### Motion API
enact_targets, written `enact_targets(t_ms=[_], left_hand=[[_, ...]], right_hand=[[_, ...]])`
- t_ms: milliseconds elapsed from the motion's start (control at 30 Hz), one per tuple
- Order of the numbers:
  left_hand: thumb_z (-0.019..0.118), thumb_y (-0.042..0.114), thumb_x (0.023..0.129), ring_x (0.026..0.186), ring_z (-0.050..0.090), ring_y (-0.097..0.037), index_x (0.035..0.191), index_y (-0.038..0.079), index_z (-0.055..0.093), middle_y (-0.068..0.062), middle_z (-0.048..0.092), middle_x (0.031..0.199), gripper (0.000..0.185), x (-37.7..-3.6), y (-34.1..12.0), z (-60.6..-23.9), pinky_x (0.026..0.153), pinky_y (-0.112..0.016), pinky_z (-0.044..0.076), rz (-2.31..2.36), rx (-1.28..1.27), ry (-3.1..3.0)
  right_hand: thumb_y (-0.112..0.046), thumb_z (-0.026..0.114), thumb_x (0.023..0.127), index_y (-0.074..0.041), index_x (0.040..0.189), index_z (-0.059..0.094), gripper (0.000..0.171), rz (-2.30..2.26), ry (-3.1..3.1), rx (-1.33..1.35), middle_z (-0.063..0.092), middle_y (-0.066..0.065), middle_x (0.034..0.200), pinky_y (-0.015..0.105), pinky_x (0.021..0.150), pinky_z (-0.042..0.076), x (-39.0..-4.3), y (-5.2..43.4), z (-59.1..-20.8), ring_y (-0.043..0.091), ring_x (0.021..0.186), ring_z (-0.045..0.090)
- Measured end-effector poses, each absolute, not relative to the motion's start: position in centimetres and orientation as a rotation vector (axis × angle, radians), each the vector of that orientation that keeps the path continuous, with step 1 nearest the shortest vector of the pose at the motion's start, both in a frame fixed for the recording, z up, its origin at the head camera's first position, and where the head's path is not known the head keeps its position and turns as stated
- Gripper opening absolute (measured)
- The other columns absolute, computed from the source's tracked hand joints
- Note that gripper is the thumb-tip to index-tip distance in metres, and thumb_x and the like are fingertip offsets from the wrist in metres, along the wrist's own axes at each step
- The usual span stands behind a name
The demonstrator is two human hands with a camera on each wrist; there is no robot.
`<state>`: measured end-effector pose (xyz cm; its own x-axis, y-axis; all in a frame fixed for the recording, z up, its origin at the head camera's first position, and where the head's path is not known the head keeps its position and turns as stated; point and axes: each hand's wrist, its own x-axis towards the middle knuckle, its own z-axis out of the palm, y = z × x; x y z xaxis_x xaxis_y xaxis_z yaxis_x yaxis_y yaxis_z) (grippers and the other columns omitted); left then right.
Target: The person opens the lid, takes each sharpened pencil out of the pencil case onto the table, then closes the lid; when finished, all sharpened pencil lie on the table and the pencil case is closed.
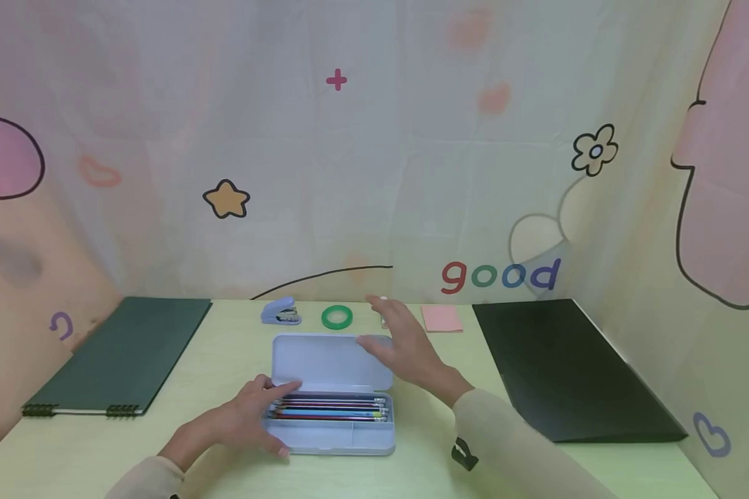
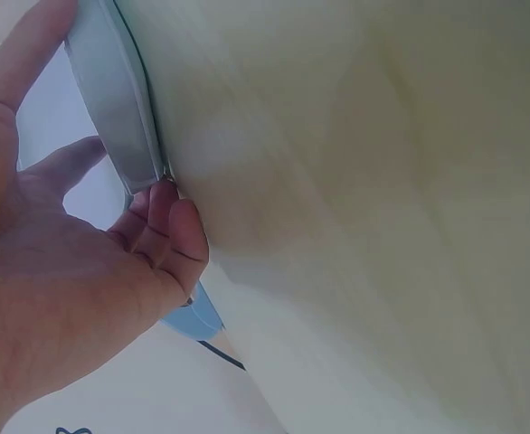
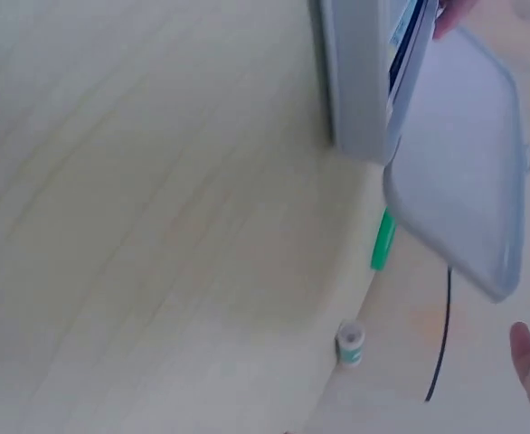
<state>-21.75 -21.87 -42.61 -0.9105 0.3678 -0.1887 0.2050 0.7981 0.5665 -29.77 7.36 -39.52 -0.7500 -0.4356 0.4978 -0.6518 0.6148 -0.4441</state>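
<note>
The pale blue metal pencil case [image 1: 333, 409] near the worktop's [image 1: 225, 346] front edge lies open, pencils inside; left hand [image 1: 250, 416] steadies it flat-fingered, right hand [image 1: 406, 350] hovers spread over the lid.

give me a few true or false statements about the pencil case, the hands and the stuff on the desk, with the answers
1. The pencil case lies open with its lid tipped back. True.
2. The left hand rests on the left end of the case. True.
3. The right hand grips a pencil. False: it holds nothing, its fingers spread above the lid's right edge.
4. The green tape roll sits inside the case. False: it lies on the desk behind the case, between the blue stapler and the right hand.
5. Pencils lie side by side in the case's long compartment. True.
6. The pink sticky notes lie on the green notebook. False: they lie on the desk beside the black folder.
</note>
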Motion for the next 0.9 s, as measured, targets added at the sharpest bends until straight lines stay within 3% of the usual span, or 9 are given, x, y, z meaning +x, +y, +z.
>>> enact_targets(t_ms=[100, 267, 500, 733, 900], left_hand=[[0.093, 0.036, 0.066, 0.110, 0.040, -0.027, 0.150, 0.017, 0.044, -0.010, 0.041, 0.116, 0.100, -21.7, -21.9, -42.6, 0.091, -0.046, 0.042, 0.796, 0.411, 2.696], [0.093, 0.035, 0.067, 0.109, 0.040, -0.027, 0.150, 0.017, 0.044, -0.010, 0.041, 0.115, 0.099, -21.6, -21.9, -42.6, 0.091, -0.047, 0.042, 0.793, 0.407, 2.685], [0.093, 0.036, 0.066, 0.110, 0.040, -0.026, 0.151, 0.018, 0.044, -0.009, 0.040, 0.116, 0.099, -21.6, -22.0, -42.8, 0.091, -0.046, 0.041, 0.799, 0.420, 2.680], [0.093, 0.035, 0.067, 0.110, 0.040, -0.027, 0.151, 0.018, 0.044, -0.009, 0.039, 0.116, 0.099, -21.8, -22.1, -42.7, 0.091, -0.047, 0.040, 0.807, 0.428, 2.673], [0.093, 0.037, 0.067, 0.111, 0.040, -0.027, 0.151, 0.019, 0.044, -0.009, 0.039, 0.116, 0.099, -21.9, -22.1, -42.5, 0.092, -0.047, 0.040, 0.810, 0.410, 2.664]], right_hand=[[-0.032, 0.078, 0.087, -0.014, 0.147, 0.045, 0.071, 0.798, -2.420, 0.994, 0.056, 0.008, 0.136, 0.044, 0.104, 0.047, -28.9, 6.3, -39.4, 0.026, 0.126, 0.056], [-0.032, 0.078, 0.087, -0.019, 0.151, 0.041, 0.075, 0.643, -2.592, 1.236, 0.062, 0.004, 0.125, 0.031, 0.089, 0.054, -27.2, 4.6, -39.6, 0.018, 0.109, 0.064], [-0.029, 0.079, 0.087, -0.020, 0.139, 0.054, 0.059, 0.364, -2.749, 1.456, 0.069, -0.006, 0.099, 0.021, 0.076, 0.047, -26.7, 3.2, -40.1, 0.005, 0.081, 0.062], [-0.024, 0.081, 0.084, -0.023, 0.117, 0.069, 0.035, 0.187, -2.797, 1.507, 0.067, -0.013, 0.088, 0.020, 0.076, 0.046, -26.9, 2.3, -40.6, 0.002, 0.077, 0.055], [-0.022, 0.080, 0.083, -0.025, 0.116, 0.070, 0.034, 0.081, -2.803, 1.518, 0.068, -0.013, 0.092, 0.020, 0.076, 0.047, -27.2, 1.6, -40.8, 0.002, 0.078, 0.055]])
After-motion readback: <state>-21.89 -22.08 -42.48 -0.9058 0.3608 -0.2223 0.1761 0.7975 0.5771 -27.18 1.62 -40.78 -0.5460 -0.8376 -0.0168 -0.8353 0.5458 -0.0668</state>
